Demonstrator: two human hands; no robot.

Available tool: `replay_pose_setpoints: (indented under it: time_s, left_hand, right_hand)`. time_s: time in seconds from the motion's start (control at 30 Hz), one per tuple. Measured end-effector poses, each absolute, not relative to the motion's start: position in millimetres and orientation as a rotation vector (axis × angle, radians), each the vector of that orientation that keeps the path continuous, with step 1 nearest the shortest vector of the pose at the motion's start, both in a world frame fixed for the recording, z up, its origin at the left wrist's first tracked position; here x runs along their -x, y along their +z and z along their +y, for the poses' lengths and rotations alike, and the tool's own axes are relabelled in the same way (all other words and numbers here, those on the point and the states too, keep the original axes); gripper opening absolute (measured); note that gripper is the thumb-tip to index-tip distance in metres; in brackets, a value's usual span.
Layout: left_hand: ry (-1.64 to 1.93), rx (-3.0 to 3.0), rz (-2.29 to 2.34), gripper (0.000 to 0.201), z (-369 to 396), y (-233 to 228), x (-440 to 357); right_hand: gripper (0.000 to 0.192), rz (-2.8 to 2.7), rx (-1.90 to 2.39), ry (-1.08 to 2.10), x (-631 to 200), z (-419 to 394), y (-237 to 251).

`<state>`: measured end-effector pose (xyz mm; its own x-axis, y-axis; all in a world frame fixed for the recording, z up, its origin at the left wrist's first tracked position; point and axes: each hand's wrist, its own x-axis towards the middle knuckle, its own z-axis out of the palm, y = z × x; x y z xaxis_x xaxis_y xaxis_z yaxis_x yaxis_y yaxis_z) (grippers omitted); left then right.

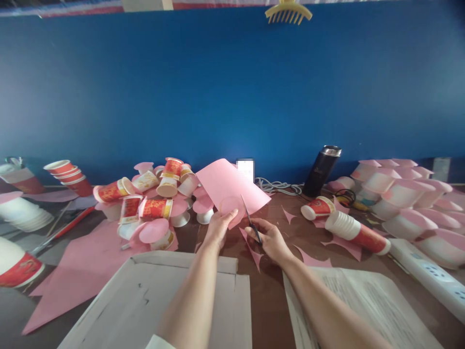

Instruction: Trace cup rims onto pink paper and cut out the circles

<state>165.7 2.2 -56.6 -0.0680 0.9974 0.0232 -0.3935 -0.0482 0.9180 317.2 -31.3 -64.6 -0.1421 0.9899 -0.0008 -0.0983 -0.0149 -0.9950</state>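
Observation:
My left hand (220, 227) grips the near edge of a pink paper sheet (230, 179), thumb on top. A faint circle outline shows on the paper beside that thumb. In my right hand (268, 237) is a pair of scissors (253, 225) with dark handles, its blades pointing up at the paper's lower right edge, right of the circle. Whether the blades are closed on the paper I cannot tell. Below the hands lies a narrow pink paper scrap (252, 249).
Paper cups with pink discs (154, 230) crowd the left; more pink-topped cups (407, 191) fill the right. A black thermos (321, 172) leans by the blue partition (232, 87). A cup stack (358, 232), power strip (428, 274), cardboard (167, 300) and printed paper (363, 300) lie nearer.

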Motion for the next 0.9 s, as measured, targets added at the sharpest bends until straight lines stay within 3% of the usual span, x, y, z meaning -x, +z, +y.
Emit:
replay_pose_setpoints:
  time_s: [0.9]
  left_hand:
    - [1.416, -0.831, 0.895, 0.046, 5, -59, -165]
  right_hand:
    - [0.049, -1.208, 1.119, 1.344, -318, -35, -56]
